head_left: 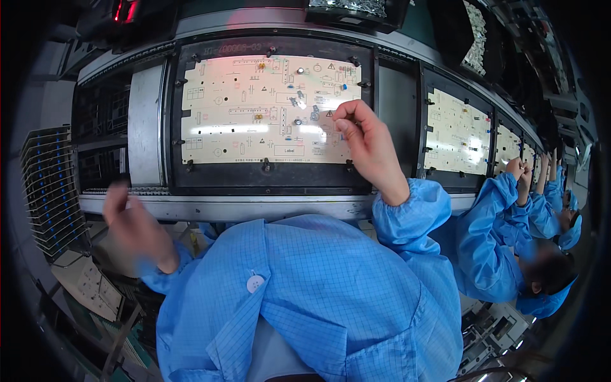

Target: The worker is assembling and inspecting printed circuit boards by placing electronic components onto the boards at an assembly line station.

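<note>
A cream circuit board [216, 143] lies in a black carrier frame [223, 177] on the conveyor in front of me. Yellow, blue and silver-topped parts dot its surface. Over the board's right edge hovers my right hand [375, 149], thumb and forefinger pinched together. Whatever sits between those fingertips, if anything, is too small to make out. My left hand [137, 229] is at the lower left, beside the conveyor's near rail, smeared by motion and off the board. Its fingers cannot be read clearly.
More boards in black carriers, such as one cream board [455, 137], line the conveyor to the right, with co-workers in blue smocks [487, 245] alongside. A wire rack [54, 191] stands at far left. Beyond the conveyor sits a black bin [356, 16] of small parts.
</note>
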The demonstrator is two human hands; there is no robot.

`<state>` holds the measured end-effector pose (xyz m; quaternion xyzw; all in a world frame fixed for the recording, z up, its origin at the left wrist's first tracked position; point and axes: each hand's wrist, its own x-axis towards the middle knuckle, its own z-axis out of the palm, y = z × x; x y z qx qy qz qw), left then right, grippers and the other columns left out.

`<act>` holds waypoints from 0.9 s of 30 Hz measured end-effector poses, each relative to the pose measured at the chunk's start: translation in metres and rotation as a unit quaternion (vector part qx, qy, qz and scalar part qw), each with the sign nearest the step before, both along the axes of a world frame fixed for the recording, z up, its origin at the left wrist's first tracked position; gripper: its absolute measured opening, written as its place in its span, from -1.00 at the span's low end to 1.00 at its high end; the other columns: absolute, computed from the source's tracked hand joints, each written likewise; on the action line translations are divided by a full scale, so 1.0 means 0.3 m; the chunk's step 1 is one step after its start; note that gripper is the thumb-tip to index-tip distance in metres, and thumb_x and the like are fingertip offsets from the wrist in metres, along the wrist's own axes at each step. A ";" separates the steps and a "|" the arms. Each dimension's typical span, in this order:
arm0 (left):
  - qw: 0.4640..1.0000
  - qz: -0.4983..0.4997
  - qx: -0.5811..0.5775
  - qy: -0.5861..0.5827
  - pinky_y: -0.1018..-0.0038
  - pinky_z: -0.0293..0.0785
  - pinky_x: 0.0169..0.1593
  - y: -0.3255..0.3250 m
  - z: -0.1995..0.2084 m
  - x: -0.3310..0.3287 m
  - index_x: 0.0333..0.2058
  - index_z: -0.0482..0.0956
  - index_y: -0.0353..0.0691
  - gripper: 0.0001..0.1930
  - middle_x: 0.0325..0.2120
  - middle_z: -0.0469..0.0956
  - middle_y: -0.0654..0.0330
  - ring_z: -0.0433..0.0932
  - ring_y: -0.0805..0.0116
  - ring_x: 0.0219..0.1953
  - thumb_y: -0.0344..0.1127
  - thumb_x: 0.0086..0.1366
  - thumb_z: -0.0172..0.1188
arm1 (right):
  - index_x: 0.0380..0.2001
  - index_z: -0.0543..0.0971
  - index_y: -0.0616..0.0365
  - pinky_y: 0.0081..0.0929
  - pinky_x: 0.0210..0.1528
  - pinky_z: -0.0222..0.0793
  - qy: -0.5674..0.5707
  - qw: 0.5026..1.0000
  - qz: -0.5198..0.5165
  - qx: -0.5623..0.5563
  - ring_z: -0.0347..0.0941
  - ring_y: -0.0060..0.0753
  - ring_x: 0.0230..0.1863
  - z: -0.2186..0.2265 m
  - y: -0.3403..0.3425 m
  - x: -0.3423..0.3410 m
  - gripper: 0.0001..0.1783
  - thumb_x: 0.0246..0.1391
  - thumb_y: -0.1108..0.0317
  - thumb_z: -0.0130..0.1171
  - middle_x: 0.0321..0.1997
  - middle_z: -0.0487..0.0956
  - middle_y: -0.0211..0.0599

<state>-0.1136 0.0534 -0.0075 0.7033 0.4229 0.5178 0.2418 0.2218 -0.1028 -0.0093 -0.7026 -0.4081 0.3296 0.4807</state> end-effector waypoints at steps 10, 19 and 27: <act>0.828 -0.451 0.119 0.310 0.31 0.38 0.11 0.151 0.024 0.733 -0.27 0.64 -0.25 -0.82 -0.19 0.50 0.09 0.34 0.05 0.01 -0.50 0.10 0.31 | -0.19 0.42 0.18 -0.69 -0.42 0.22 0.093 0.993 -0.070 0.003 0.21 -0.69 -0.48 -0.051 -0.054 -0.130 -0.97 0.34 0.49 0.00 -0.41 0.37 -0.53; 0.777 -0.488 0.100 0.384 0.33 0.40 0.08 0.175 -0.026 0.820 -0.35 0.63 -0.24 -0.90 -0.21 0.49 0.11 0.35 0.09 0.03 -0.44 0.11 0.31 | -0.27 0.62 0.27 -0.71 -0.36 0.33 0.017 0.978 -0.204 0.047 0.41 -0.69 -0.42 0.001 -0.065 -0.038 -0.92 0.17 0.49 0.26 -0.41 0.58 -0.48; 0.830 -0.454 -0.101 0.307 0.27 0.57 -0.30 0.178 0.023 0.999 -0.38 0.69 -0.33 -0.90 -0.55 0.63 0.04 0.65 0.18 -0.47 -0.46 0.14 0.23 | -0.20 0.60 0.33 -0.73 -0.34 0.35 0.054 0.957 -0.277 0.072 0.42 -0.70 -0.41 0.014 0.034 0.166 -0.84 0.21 0.45 0.22 -0.36 0.60 -0.42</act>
